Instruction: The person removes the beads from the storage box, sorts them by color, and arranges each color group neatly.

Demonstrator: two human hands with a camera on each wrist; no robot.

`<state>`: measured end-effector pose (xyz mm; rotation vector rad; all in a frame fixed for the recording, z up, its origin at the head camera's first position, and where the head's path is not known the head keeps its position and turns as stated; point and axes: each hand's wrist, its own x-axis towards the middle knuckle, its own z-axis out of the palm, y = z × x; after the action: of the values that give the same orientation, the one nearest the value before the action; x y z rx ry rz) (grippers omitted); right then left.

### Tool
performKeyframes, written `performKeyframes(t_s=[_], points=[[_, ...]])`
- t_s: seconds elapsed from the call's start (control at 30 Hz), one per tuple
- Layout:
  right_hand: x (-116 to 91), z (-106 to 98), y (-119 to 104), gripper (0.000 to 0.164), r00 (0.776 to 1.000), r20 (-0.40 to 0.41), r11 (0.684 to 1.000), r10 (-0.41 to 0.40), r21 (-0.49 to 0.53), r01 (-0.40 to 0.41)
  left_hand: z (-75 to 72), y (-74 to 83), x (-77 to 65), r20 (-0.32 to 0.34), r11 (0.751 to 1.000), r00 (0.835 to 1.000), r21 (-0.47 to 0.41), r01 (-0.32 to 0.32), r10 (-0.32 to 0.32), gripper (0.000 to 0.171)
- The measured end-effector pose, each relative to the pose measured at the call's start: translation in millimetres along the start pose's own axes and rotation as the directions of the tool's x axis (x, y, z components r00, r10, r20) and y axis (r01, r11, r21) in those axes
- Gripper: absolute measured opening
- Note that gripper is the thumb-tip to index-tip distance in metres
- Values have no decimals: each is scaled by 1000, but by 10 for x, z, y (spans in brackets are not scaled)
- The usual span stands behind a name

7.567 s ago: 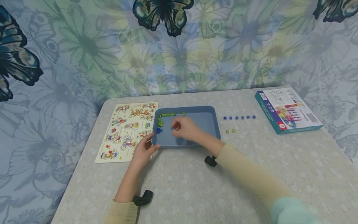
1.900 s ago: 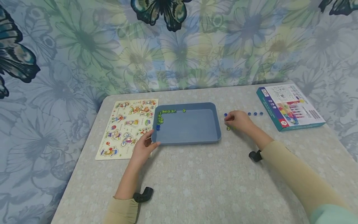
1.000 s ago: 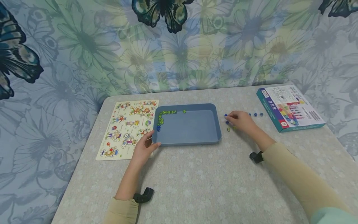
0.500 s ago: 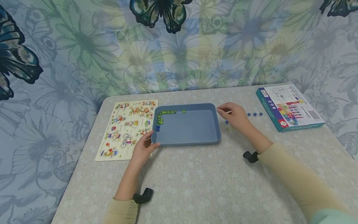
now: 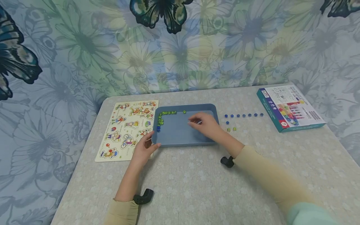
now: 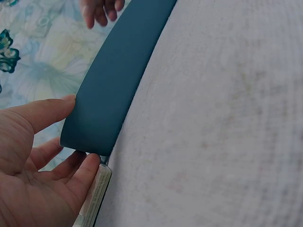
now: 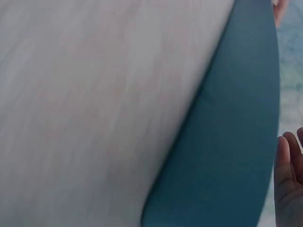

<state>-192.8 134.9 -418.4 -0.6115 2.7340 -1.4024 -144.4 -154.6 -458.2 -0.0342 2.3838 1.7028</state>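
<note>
My left hand (image 5: 142, 150) holds the near left corner of the blue tray (image 5: 180, 137); in the left wrist view the thumb (image 6: 49, 113) lies against the rim and fingers touch the tray's end. Over the tray's right half is my right hand (image 5: 205, 125), thumb and forefinger extended leftward, nothing visible between them. Small green marbles (image 5: 168, 112) line the tray's far left corner, with one green marble (image 5: 184, 112) apart. Just below that line sit blue marbles (image 5: 158, 128). On the table right of the tray runs a row of several blue marbles (image 5: 238, 115).
Below the row lie a single blue marble (image 5: 227, 122) and two green marbles (image 5: 231, 129). A picture board (image 5: 126, 131) is left of the tray, partly under the left hand. A flat box (image 5: 291, 107) stands at the far right.
My right hand has moved left from the marbles on the table to above the tray. A blue marble now stands below the row, and fewer blue ones are in the tray. The left hand has stayed.
</note>
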Motion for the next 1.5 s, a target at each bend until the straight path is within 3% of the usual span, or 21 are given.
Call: performKeyframes(t_s=[0.13, 0.43, 0.7, 1.1, 1.5], points=[[91, 245, -89, 26, 999, 54, 1000, -2, 1, 2, 0, 89, -34, 9, 1000, 1000, 4, 16, -16, 68], [381, 778, -300, 26, 987, 132, 994, 89, -76, -79, -12, -22, 3, -5, 999, 999, 30, -44, 44, 68], [594, 1092, -366, 31, 979, 122, 975, 164, -172, -142, -6, 9, 5, 14, 1000, 1000, -8, -26, 27, 67], [737, 1287, -412, 32, 979, 122, 950, 167, -285, -126, -23, -10, 19, 13, 1000, 999, 4, -30, 30, 65], [714, 1294, -487, 23, 979, 155, 913, 132, -403, -60, -29, 0, 16, 15, 1000, 1000, 11, -25, 25, 64]])
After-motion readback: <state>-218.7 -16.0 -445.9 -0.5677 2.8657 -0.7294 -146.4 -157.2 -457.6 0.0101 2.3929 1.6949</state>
